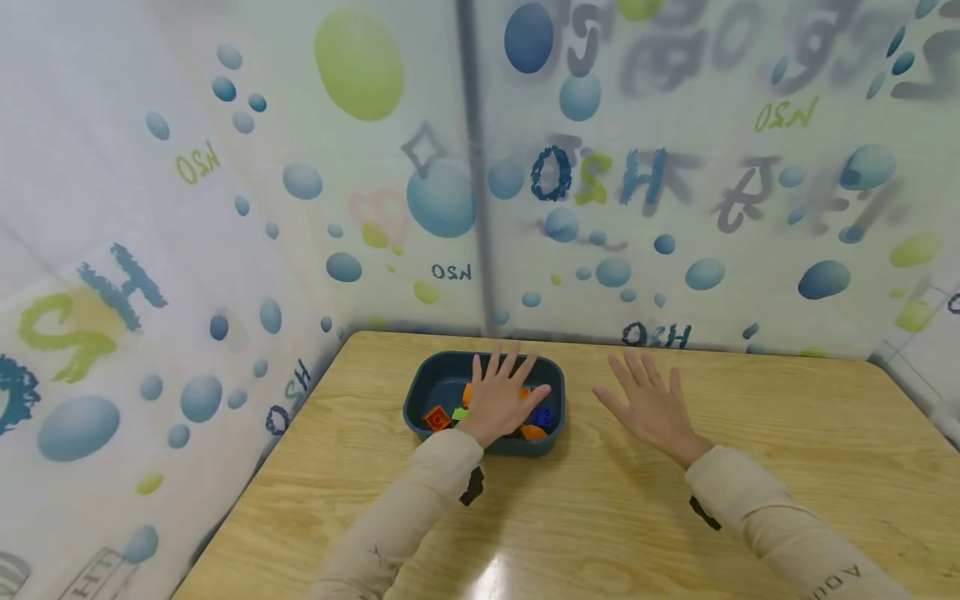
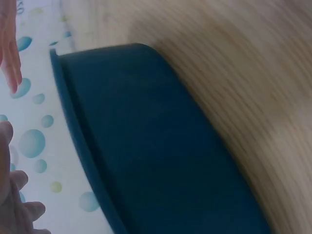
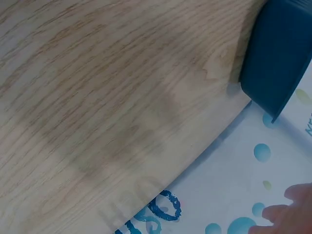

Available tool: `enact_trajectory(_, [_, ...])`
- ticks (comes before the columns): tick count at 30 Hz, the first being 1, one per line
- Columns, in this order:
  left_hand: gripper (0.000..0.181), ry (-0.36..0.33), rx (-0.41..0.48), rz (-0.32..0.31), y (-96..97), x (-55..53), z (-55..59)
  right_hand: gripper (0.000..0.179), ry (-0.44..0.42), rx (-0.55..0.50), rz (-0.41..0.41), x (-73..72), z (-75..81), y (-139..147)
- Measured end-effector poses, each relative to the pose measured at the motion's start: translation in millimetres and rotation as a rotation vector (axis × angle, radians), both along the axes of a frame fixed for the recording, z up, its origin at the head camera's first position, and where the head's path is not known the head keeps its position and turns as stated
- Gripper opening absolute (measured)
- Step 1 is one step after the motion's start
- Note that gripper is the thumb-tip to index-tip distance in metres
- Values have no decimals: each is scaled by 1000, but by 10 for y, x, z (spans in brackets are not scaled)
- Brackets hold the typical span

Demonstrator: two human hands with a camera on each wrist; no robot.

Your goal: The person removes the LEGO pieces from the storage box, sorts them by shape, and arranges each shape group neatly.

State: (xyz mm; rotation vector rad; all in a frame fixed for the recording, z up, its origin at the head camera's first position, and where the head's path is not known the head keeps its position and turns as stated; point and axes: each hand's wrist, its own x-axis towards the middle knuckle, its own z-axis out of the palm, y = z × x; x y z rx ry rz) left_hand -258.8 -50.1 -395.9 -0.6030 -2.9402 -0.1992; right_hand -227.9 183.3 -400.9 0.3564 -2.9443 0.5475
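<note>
In the head view my left hand [image 1: 501,398] is spread palm down over a dark blue plastic tub [image 1: 420,383], fingers straight and nothing held. Under and around it in the tub show an orange-red building block [image 1: 437,418], a blue block [image 1: 542,416], a light green piece [image 1: 459,413] and an orange piece [image 1: 533,432]; the hand hides part of the contents. To the right of the tub, my right hand [image 1: 651,404] hovers over the table with its fingers fanned out, also holding nothing. The left wrist view is filled mostly by the tub's outer wall [image 2: 146,136].
The tub stands on a light wood table [image 1: 600,517], near its back edge. Behind and to the left hang pale curtains [image 1: 675,108] printed with blue and green bubbles and letters. Both forearms, in beige sleeves [image 1: 397,517], reach in from the front.
</note>
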Motion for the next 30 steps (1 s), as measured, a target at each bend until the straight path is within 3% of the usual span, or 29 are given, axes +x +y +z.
enact_trajectory(5, [63,0,-39,7,-203,38,6,70,9,-28,48,-22,-43,-47])
enact_trajectory(10, [63,-6,-10,-3,-422,75,21,66,9,-131,114,-17,-37,-135])
enact_trajectory(17, [60,83,59,-16,-732,76,36,66,6,-217,201,-5,-20,-290])
enact_trajectory(22, [57,82,181,-5,-906,86,42,69,-53,-273,291,-23,34,-393])
enact_trajectory(27, [52,58,333,-59,-1049,101,36,60,-66,-295,388,-68,167,-516])
enact_trajectory(30, [50,54,370,-64,-1138,116,47,55,-71,-290,412,-104,232,-599])
